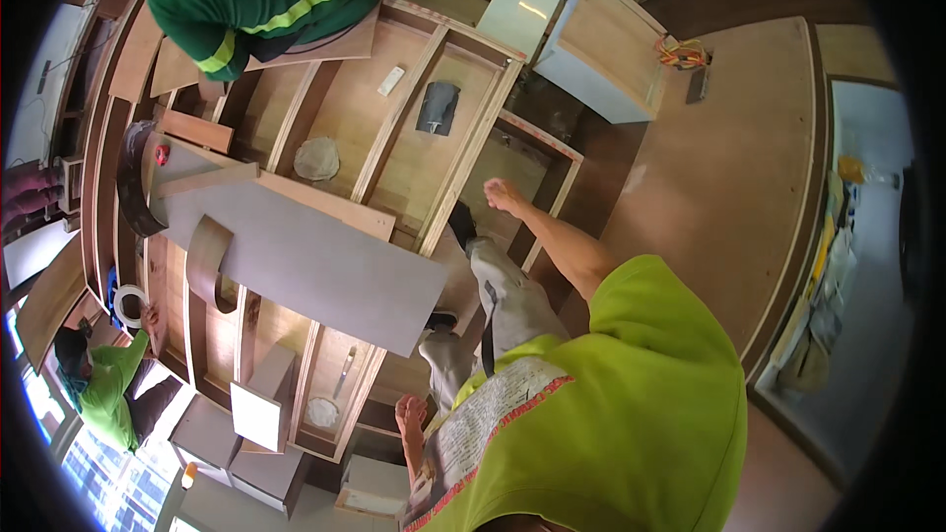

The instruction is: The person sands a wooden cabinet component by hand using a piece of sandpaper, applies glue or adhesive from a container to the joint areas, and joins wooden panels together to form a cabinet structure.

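On the right hand (504,195) the fingers are curled closed around nothing visible, just right of the pale wooden compartmented frame (473,158); on the left hand (411,416), near the frame's lower right, they are bent, how closed I cannot tell. The long, flat grey panel (305,261) lies across the frame's middle: probably stiff, unwieldy and slippery-smooth, best gripped by opposite long edges.

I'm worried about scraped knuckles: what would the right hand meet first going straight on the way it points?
Probably the pale wooden rail just ahead, though the right hand may pass above it; depth is unclear.
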Demonstrator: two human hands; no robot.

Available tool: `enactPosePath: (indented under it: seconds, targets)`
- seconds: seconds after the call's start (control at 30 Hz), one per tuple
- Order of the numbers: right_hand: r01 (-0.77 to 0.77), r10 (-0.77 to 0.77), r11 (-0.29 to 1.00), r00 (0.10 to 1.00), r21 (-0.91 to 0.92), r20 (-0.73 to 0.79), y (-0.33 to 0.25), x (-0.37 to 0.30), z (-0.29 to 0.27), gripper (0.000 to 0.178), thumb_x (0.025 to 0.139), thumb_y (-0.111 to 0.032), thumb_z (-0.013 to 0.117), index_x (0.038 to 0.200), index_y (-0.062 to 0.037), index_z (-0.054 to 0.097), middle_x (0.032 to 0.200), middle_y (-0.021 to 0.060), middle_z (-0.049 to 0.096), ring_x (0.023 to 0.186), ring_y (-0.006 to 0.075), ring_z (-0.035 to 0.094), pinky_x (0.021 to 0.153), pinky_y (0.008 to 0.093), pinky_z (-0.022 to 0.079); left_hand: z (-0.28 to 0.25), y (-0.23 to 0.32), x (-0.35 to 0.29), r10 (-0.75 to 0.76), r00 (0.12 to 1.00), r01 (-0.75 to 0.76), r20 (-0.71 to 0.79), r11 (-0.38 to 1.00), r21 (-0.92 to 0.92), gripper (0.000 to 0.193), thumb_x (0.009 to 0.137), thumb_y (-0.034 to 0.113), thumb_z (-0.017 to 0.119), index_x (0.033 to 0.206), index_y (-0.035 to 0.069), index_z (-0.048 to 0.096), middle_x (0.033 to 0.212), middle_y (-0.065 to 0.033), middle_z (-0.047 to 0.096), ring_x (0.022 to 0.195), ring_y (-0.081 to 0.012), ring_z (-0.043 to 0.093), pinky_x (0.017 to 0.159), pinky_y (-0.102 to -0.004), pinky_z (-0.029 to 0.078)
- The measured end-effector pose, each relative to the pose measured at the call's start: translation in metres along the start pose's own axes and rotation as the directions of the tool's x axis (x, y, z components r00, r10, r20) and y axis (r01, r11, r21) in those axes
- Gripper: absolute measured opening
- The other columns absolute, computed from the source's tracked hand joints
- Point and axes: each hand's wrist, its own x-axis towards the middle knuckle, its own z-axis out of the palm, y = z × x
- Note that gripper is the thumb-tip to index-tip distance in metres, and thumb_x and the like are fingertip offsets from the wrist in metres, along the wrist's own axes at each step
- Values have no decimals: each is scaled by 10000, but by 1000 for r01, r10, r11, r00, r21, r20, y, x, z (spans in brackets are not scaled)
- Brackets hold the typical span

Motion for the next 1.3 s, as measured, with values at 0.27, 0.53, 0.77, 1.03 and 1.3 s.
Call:
enactPosePath:
  seconds: [0.27,0.53,0.77,1.03,1.3]
  targets:
    - [291,-376,855,918,-429,-126,-48,186,27,364,858,-288,675,1100,-25,607,863,118,672,771,216,647,664,374,516,79,101,0,84,990,-70,-115,991,117,460,949,417,608,1255,90,501,1061,-28,586,990,-141,581,856,-327,474]
    - [-43,73,996,886,77,-457,-16,276,62,667,764,-464,781,1262,-82,557,1047,89,634,938,265,595,805,428,507,106,74,-15,-46,983,59,-176,996,70,476,942,405,618,1264,74,505,1087,-59,635,986,-176,634,896,-344,474]
    - [-231,262,909,964,347,-44,-47,262,17,484,858,-234,707,1298,-118,541,1266,74,546,1145,216,531,915,386,488,131,41,-17,22,969,-45,-248,995,-88,348,963,273,580,1203,22,557,1003,-53,626,932,-138,598,837,-291,483]
    - [104,-105,994,993,-21,-57,-120,-4,65,493,934,-260,641,1349,-59,465,1151,39,592,931,135,594,719,285,500,165,56,-6,230,921,-244,-314,970,-7,292,975,229,547,1197,41,566,1022,-179,667,920,-245,684,813,-353,536]
    - [24,188,946,771,-323,608,-132,-233,206,153,906,-224,683,903,-125,566,778,-41,542,676,61,477,603,247,409,95,134,-31,496,745,-624,-446,756,-200,521,965,284,591,1372,13,410,1316,-222,540,1221,-309,541,1004,-391,448]
